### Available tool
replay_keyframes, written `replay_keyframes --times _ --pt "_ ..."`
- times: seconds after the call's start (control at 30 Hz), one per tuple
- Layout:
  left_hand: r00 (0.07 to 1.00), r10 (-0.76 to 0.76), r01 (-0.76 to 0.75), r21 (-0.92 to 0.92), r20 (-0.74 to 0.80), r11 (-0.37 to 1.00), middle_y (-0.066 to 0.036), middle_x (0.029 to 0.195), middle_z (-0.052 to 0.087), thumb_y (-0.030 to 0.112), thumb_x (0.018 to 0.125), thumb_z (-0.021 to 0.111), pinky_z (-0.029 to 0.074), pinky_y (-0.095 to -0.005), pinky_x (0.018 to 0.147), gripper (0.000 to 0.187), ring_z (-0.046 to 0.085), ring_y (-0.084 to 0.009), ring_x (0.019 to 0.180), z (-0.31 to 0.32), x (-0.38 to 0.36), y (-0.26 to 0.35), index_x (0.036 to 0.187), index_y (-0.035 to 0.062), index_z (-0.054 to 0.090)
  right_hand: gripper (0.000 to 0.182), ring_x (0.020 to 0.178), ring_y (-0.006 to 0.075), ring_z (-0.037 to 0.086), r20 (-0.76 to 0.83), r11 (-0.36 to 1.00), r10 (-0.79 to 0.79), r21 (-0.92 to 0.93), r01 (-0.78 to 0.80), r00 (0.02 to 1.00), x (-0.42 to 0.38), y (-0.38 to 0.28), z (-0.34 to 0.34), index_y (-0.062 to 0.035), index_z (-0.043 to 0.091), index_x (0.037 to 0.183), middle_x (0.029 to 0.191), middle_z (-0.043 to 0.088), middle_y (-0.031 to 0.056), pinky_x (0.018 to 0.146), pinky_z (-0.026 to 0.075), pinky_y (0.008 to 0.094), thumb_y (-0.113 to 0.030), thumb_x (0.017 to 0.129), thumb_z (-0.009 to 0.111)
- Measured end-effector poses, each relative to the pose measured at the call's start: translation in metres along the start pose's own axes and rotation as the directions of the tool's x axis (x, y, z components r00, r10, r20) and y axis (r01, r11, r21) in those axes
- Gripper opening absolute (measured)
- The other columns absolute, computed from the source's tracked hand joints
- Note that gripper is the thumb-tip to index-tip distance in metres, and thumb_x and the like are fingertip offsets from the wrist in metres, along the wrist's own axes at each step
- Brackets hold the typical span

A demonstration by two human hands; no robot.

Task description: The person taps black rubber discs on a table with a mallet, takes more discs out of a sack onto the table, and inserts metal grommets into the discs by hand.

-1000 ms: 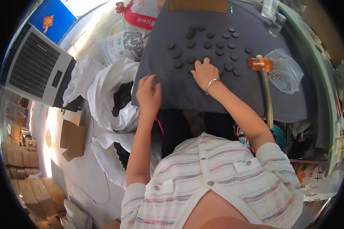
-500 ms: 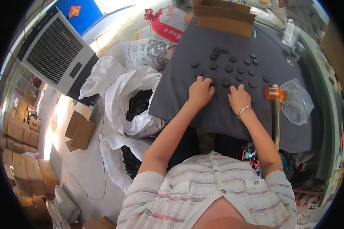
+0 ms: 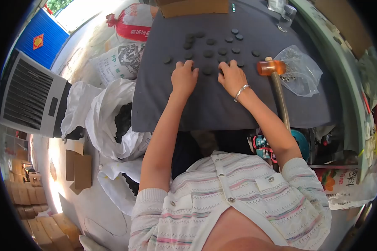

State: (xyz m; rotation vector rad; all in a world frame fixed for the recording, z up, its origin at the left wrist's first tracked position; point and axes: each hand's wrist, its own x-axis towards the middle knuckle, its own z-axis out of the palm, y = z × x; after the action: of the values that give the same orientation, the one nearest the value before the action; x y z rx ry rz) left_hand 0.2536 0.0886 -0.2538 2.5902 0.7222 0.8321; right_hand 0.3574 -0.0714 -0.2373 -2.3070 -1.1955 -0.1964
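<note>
Head view: both hands lie palm-down on the dark grey table (image 3: 222,104), amid scattered black discs (image 3: 209,53). Left hand (image 3: 184,78) has its fingers spread flat, tips touching a disc at the near edge of the scatter; right hand (image 3: 232,77) likewise is flat, fingers fanned over discs just beyond them. Neither visibly grips anything. Most discs lie farther away, beyond both sets of fingertips. An orange-headed mallet (image 3: 272,68) rests right of the right hand, handle pointing back toward the person. Beside it, a clear plastic bag (image 3: 301,71) holds small metal parts. Left, below the table, a white sack (image 3: 109,121) holds dark pieces.
</note>
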Motion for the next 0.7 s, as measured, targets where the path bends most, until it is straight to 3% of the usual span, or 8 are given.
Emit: replay_keyframes --times 0.03,0.17,0.23,0.43,0.53,0.6,0.63,0.7 --pt "0.998 -0.021 0.018 0.057 0.063 0.998 -0.018 0.101 0.057 0.022 0.081 0.068 0.052 -0.0446 0.072 0.026 0.063 -0.0363 0.085 0.005 0.004 0.003 0.101 0.0055 0.063 0.016 0.08 0.0404 0.062 -0.046 1.0 -0.009 0.016 0.01 0.999 0.005 0.001 -0.005 -0.0045 0.058 0.098 0.1 0.052 0.0256 0.072 0.053 0.0457 -0.013 0.084 0.058" --pt "0.978 -0.052 0.008 0.21 0.202 0.978 -0.019 0.107 0.054 0.022 0.081 0.068 0.053 -0.0446 0.073 0.028 0.063 -0.036 0.086 0.011 0.012 0.001 0.102 0.0048 0.063 0.018 0.083 0.0381 0.064 0.126 0.982 0.095 -0.175 -0.072 0.987 0.014 0.016 -0.015 -0.0042 0.06 0.1 0.104 0.054 0.0244 0.076 0.054 0.0435 -0.015 0.086 0.058" --pt "0.982 -0.051 0.024 0.149 0.184 0.989 -0.019 0.106 0.055 0.02 0.08 0.067 0.053 -0.0446 0.073 0.026 0.063 -0.0362 0.087 0.012 0.011 -0.005 0.1 0.0044 0.063 0.019 0.085 0.037 0.064 0.246 0.968 0.118 -0.244 -0.056 0.962 0.008 0.026 -0.01 -0.0039 0.061 0.102 0.106 0.055 0.0239 0.079 0.054 0.042 -0.016 0.087 0.058" --pt "0.975 -0.042 0.011 0.139 0.218 0.99 -0.019 0.104 0.056 0.016 0.078 0.066 0.052 -0.0449 0.076 0.024 0.062 -0.0365 0.087 0.01 0.017 -0.005 0.099 0.0046 0.064 0.021 0.093 0.0362 0.063 0.35 0.958 0.042 -0.28 0.062 0.936 0.005 0.024 -0.014 -0.0046 0.061 0.104 0.109 0.055 0.0223 0.083 0.053 0.0419 -0.014 0.085 0.06" --pt "0.98 0.019 -0.026 0.033 0.199 0.999 -0.018 0.102 0.059 0.019 0.078 0.067 0.051 -0.0442 0.078 0.026 0.062 -0.0358 0.09 0.013 0.023 -0.002 0.101 0.0056 0.064 0.023 0.094 0.0363 0.063 0.333 0.988 0.026 -0.153 0.027 0.943 0.008 0.038 -0.022 -0.0071 0.062 0.105 0.108 0.057 0.0203 0.085 0.051 0.0435 -0.014 0.084 0.061" --pt "0.988 0.067 -0.053 -0.096 0.14 0.994 -0.017 0.1 0.06 0.021 0.078 0.068 0.05 -0.0428 0.081 0.029 0.061 -0.0345 0.094 0.009 0.018 0.02 0.103 0.0068 0.065 0.023 0.095 0.0365 0.062 0.225 0.993 0.024 -0.122 0.004 0.974 0.014 0.047 -0.043 -0.0086 0.062 0.106 0.108 0.058 0.0201 0.086 0.05 0.0438 -0.014 0.084 0.061" --pt "0.981 0.048 -0.036 -0.067 0.187 0.997 -0.017 0.1 0.061 0.021 0.078 0.069 0.05 -0.0426 0.081 0.03 0.061 -0.0346 0.094 0.013 0.013 0.025 0.104 0.0069 0.065 0.023 0.095 0.0367 0.062 0.18 0.994 0.026 -0.106 -0.007 0.983 0.01 0.05 -0.05 -0.0094 0.063 0.106 0.107 0.058 0.0201 0.087 0.05 0.0439 -0.014 0.083 0.061" --pt "0.967 0.015 -0.015 -0.003 0.253 1.0 -0.016 0.101 0.061 0.021 0.078 0.069 0.05 -0.0422 0.081 0.031 0.061 -0.0346 0.094 0.02 0.019 0.032 0.106 0.0071 0.065 0.023 0.096 0.0372 0.062 0.275 0.983 0.068 -0.182 -0.018 0.959 0.005 0.054 -0.058 -0.0087 0.063 0.105 0.105 0.059 0.0212 0.088 0.05 0.0436 -0.015 0.083 0.062"
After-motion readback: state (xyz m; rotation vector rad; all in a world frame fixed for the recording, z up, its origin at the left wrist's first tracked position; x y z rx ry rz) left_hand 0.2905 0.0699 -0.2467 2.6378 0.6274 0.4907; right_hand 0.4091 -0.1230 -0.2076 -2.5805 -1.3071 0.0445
